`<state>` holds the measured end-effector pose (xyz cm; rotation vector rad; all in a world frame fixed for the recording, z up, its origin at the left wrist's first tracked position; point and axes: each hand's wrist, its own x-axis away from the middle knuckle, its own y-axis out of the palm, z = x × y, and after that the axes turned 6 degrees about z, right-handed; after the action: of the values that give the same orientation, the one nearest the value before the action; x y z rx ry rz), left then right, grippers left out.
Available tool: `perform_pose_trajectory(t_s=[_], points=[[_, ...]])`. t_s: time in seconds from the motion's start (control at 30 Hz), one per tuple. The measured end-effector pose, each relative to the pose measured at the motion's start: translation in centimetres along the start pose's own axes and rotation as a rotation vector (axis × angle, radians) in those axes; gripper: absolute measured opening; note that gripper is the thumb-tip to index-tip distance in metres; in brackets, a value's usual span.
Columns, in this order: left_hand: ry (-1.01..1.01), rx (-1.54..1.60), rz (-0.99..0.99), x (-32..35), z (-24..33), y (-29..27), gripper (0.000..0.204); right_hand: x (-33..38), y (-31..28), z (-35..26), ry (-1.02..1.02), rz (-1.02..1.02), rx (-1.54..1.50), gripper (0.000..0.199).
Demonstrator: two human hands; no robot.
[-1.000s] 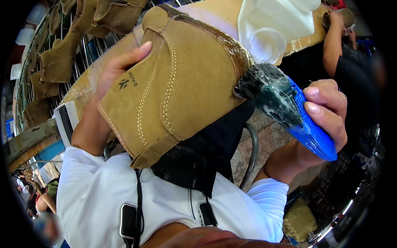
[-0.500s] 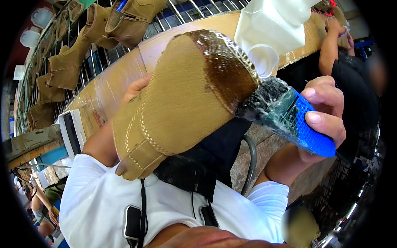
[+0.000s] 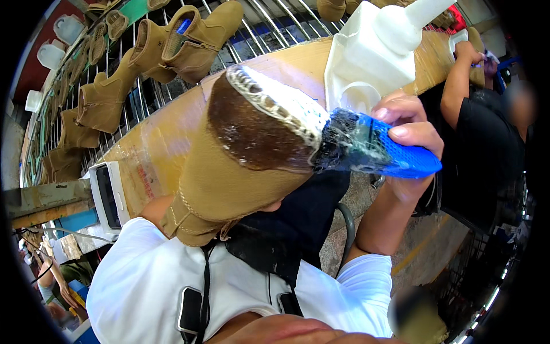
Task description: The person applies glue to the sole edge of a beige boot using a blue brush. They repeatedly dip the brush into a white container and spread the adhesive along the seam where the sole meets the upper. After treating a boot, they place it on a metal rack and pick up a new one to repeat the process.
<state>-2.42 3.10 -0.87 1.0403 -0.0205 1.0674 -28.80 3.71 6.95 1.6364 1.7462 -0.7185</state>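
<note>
A tan suede boot [image 3: 229,183] is held up in front of my chest, its toe pointing away from me. The toe [image 3: 252,129] is dark brown and wet, and a white coating covers the sole edge [image 3: 281,94]. My left hand [image 3: 272,206] supports the boot from behind; only a fingertip shows past its lower edge. In my right hand [image 3: 409,126] is a blue-handled brush [image 3: 409,163], fingers and thumb closed round the handle. Its black, coated bristles [image 3: 338,135] touch the boot at the right end of the sole edge.
Behind the boot runs a cardboard-covered bench [image 3: 154,132] with a white plastic jug [image 3: 366,63] on it. Several tan boots [image 3: 195,49] stand on a metal rack [image 3: 260,28]. A person in black [image 3: 484,137] works at the far right. A white-framed box [image 3: 109,195] sits at left.
The boot has tilted so its white-coated sole edge now faces up into view. My right hand and the brush have moved left with the bristles still against the boot.
</note>
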Motion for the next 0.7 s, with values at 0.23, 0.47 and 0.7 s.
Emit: perform_pose_trajectory(t_s=[0.23,0.47,0.7], points=[[0.018,-0.079,0.057,-1.1,3.0,-0.5,0.047,4.8,-3.6,1.6,0.432,0.588,-0.206,0.032],[0.024,-0.533,0.088,-7.1,15.9,1.4,0.048,8.9,-8.6,0.4,0.546,0.895,-0.333,0.025],[-0.061,-1.983,-0.045,-28.6,30.2,10.8,0.050,8.7,-10.9,0.6,0.538,0.959,-0.281,0.022]])
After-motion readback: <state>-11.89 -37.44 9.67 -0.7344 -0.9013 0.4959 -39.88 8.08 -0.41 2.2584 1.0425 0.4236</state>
